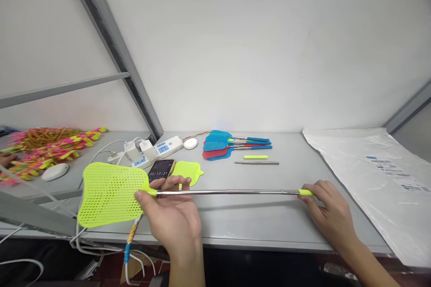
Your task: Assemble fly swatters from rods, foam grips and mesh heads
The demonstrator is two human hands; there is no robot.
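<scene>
- Cable: a white cable with orange and blue wrapping hung at the near edge of the worktop.
- Left grip: the left grip was closed on the yellow-green fly swatter at its neck, palm up, thumb against the paddle, fingers behind the shaft.
- Right grip: the right grip was closed on the yellow-green handle at the opposite end.
- Fly swatter: it lay horizontally between both hands, above the worktop, paddle to the left and metal shaft extended.
- Phone: the phone, displaying 00:13:21, lay behind the left fingers.
- Loose paddle: a second yellow-green paddle lay just beside the phone, on its right.
- Loose parts: a thin metal rod lay behind the shaft; a yellow-green sleeve lay just beyond the rod, roughly parallel.
- Package: a white plastic package with a printed label covered the right side.
- Power strip: the power strip, with plugs fitted, stood behind the phone; a round white device was beside its far end.
- Stack: blue and red swatters were piled near the wall, handles to the right.
</scene>
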